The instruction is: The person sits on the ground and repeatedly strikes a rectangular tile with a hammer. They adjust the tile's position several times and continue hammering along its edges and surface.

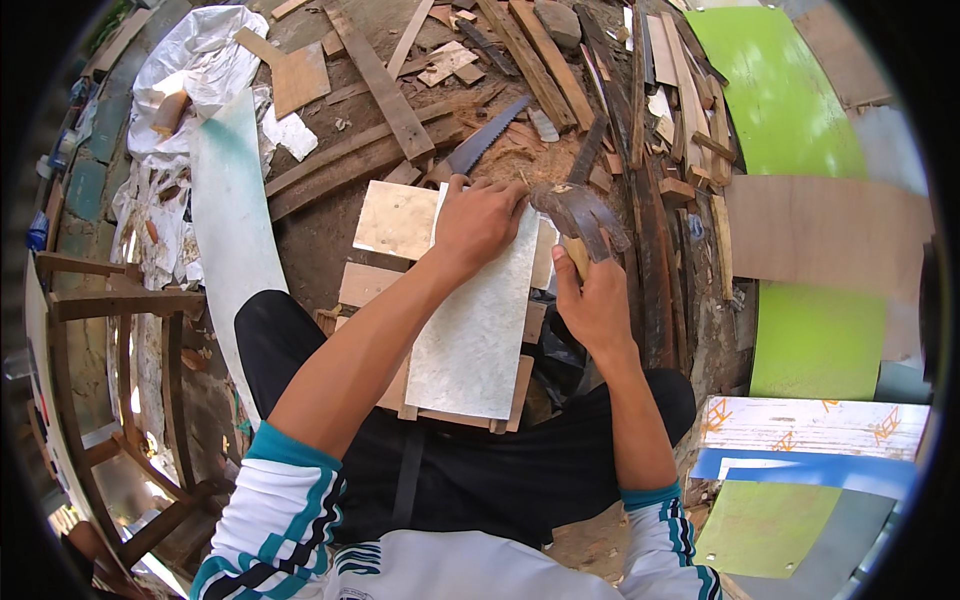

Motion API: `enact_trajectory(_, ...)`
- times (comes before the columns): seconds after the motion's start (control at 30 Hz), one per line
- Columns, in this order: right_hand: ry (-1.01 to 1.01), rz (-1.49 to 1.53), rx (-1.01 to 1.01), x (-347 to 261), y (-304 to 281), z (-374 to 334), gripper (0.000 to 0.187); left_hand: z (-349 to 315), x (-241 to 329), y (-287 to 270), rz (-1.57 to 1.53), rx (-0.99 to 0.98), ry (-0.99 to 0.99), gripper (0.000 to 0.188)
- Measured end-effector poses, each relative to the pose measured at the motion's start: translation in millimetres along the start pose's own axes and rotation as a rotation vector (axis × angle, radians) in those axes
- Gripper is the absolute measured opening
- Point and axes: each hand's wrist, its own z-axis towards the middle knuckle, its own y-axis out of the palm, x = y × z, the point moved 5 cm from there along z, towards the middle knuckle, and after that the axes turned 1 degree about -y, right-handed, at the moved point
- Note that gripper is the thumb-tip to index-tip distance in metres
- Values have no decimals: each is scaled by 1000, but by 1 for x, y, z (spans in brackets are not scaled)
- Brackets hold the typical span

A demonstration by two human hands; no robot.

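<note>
A claw hammer (578, 212) is gripped by my right hand (602, 308), thumb along its wooden handle. The hammer's head is close beside the fingertips of my left hand (478, 224). Those fingers are pinched together at the upper right corner of a pale rectangular panel (475, 335); whatever they hold there is too small to make out. Under the panel is a low stand of wooden slats (367, 284), between my knees. A square of light plywood (395, 218) lies at the stand's far left, next to my left wrist.
Beyond the stand, a handsaw (486, 140) lies among sawdust and scattered planks (380, 85). A long pale strip (235, 200) and a white sack (200, 60) are at the left, near a wooden frame (125, 305). Green panels (775, 90) line the right side.
</note>
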Motion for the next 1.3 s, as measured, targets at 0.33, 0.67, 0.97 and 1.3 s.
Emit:
enact_trajectory(0.33, 20, -29, 37, 0, 3, 2, 40, -1, -2, -1, -3, 15, 12, 24)
enact_trajectory(0.67, -153, -103, 144, 29, 16, 0, 38, 2, 0, -1, 16, 19, 19, 23)
enact_trajectory(0.97, -111, -90, 132, 25, 16, 0, 31, 1, 0, 0, 11, 11, 12, 24)
enact_trajectory(1.3, -22, -81, 144, -7, -8, 7, 41, 1, -1, -1, 2, -4, -4, 21)
